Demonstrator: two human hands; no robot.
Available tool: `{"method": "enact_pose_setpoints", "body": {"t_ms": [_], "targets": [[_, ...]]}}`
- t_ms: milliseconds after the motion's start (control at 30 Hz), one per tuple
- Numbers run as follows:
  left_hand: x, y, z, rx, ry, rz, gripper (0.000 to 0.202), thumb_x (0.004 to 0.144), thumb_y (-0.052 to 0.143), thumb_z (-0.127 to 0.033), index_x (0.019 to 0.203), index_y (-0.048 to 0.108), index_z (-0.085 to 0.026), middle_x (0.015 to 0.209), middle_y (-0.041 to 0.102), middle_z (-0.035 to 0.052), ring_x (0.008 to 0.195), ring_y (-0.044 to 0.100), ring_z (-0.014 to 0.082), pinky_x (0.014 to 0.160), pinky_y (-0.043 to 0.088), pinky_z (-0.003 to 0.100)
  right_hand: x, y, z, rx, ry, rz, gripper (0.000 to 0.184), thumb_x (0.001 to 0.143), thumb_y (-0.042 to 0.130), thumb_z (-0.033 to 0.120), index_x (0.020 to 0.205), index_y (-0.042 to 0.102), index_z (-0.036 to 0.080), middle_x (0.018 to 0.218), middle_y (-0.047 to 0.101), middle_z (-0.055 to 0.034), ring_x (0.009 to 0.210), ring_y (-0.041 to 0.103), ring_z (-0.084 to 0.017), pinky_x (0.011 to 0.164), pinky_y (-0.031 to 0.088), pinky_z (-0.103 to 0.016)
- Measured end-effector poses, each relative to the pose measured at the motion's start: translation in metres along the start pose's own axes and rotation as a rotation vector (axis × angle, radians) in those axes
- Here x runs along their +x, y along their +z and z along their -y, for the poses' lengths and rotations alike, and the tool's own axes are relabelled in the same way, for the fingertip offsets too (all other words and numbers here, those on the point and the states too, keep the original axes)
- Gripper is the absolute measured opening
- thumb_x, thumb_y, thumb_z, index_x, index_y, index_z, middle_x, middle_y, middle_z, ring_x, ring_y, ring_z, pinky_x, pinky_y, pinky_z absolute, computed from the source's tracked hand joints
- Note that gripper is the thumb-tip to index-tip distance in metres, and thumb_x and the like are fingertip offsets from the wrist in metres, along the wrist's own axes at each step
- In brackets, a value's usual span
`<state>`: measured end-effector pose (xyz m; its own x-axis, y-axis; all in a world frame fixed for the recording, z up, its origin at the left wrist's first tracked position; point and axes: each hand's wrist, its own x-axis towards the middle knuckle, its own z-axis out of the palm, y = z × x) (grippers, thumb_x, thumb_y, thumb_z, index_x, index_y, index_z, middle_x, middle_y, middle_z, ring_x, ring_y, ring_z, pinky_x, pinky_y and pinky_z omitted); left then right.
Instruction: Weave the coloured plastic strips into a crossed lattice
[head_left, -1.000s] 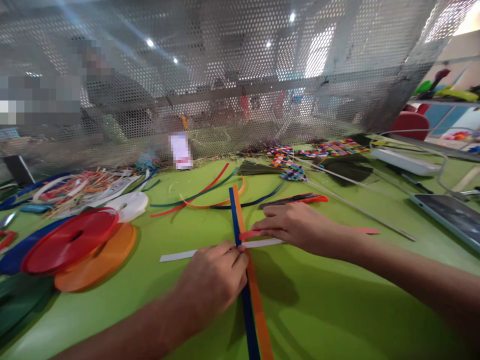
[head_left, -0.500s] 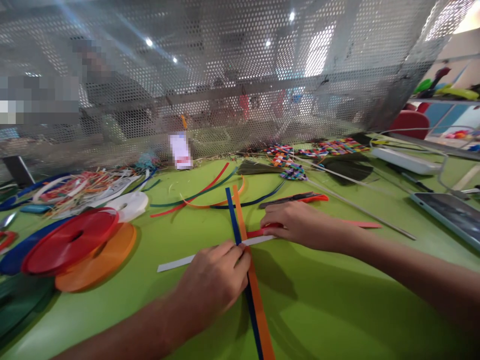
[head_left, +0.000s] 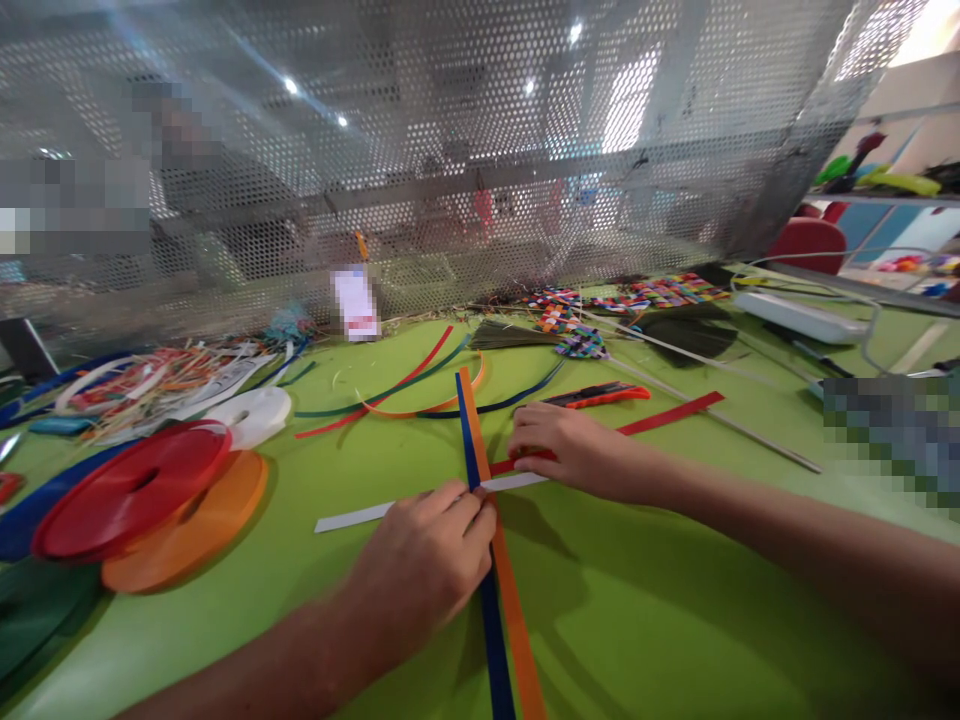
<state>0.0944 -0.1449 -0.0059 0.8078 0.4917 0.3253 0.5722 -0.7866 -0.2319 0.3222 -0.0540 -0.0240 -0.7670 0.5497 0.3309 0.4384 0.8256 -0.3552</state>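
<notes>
My left hand [head_left: 427, 545] is closed over the crossing of several flat strips, fingers pinching there. A blue strip [head_left: 496, 640] and an orange strip [head_left: 519, 625] run side by side, away from me, through that crossing. Crosswise lies a white strip [head_left: 352, 516], its left end poking out beyond my left hand and its right part showing past the orange one. My right hand [head_left: 559, 445] is closed on a red strip [head_left: 671, 412], just above the white one. The red strip's left end reaches the orange strip; its exact weave there is hidden by fingers.
Rolls of red [head_left: 135, 490], orange [head_left: 187, 525], white [head_left: 251, 415] and green strip [head_left: 45, 620] lie at left. A red-and-black cutter [head_left: 600, 394] rests behind my right hand. Loose curved strips [head_left: 390, 405] and woven pieces [head_left: 581, 343] lie farther back, before a perforated metal screen [head_left: 420, 170].
The red strip's free right end has swung upward and away from me. At the far ends, the blue and orange strips now lie closer together. My left hand stays at the crossing.
</notes>
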Motion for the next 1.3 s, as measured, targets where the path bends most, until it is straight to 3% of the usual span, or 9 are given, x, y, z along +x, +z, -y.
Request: {"method": "enact_pose_setpoints", "body": {"t_ms": [267,467,733,1300], "targets": [[-0.003,0.003,-0.002,0.074,0.047,-0.027,0.026,0.093,0.047,-0.006,0.106,0.069,-0.003,0.092,0.073,0.0131,0.082,0.070,0.0271,0.067,0.065,0.040,0.001,0.017,0.000,0.005,0.024,-0.092,0.017,0.095,0.060,0.009,0.101,0.075,0.014,0.091,0.065,-0.0073,0.088,0.061,-0.018,0.079,0.048,-0.030],[-0.003,0.005,-0.001,0.035,0.050,-0.031,0.023,0.092,0.051,-0.009,0.105,0.069,-0.003,0.097,0.072,0.0147,0.095,0.069,0.0316,0.082,0.064,0.045,0.002,0.013,0.007,-0.013,0.080,-0.059,0.010,0.094,0.064,0.015,0.098,0.073,0.015,0.094,0.064,-0.0081,0.089,0.060,-0.019,0.079,0.050,-0.031],[0.000,0.004,-0.002,0.015,0.014,0.016,0.024,0.086,0.061,-0.011,0.107,0.067,-0.004,0.101,0.069,0.0146,0.093,0.068,0.0308,0.076,0.064,0.044,0.000,0.009,0.005,-0.072,0.183,-0.046,0.014,0.092,0.060,0.004,0.090,0.072,0.012,0.090,0.066,-0.0084,0.084,0.063,-0.019,0.074,0.049,-0.028],[-0.001,0.006,-0.002,0.031,0.017,0.021,0.015,0.091,0.050,-0.009,0.094,0.065,-0.010,0.089,0.067,0.0107,0.086,0.065,0.0273,0.075,0.061,0.041,0.001,0.018,0.014,0.190,0.024,-0.114,0.023,0.091,0.056,0.003,0.102,0.072,0.015,0.096,0.066,-0.0090,0.089,0.064,-0.018,0.080,0.054,-0.032]]}}
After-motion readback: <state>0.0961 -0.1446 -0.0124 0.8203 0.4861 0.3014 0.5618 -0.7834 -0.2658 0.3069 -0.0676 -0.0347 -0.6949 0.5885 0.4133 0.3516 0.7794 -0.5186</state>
